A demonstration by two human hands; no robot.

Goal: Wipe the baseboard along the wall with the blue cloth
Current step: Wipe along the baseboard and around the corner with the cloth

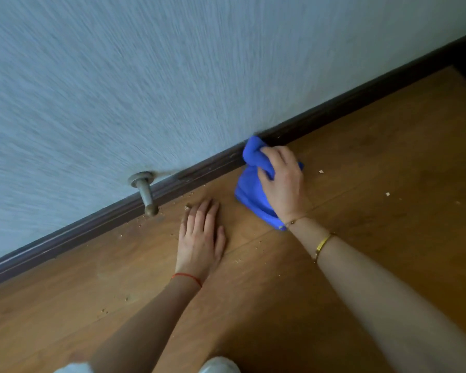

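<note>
Two hands working: right hand [281,181] is gripping the blue cloth [250,189] against the baseboard [334,106], right of the doorstop [145,192]; left hand [202,235] is lying flat, fingers released. Wiping underway; next likely sliding along the baseboard.

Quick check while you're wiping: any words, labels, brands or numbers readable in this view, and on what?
None.
Blue cloth in the right hand: no tag or print shows.
Gold bracelet: its plate is too small to read.
Door stop, baseboard, wall and floor: no markings, and the wall is motion-blurred.
</note>
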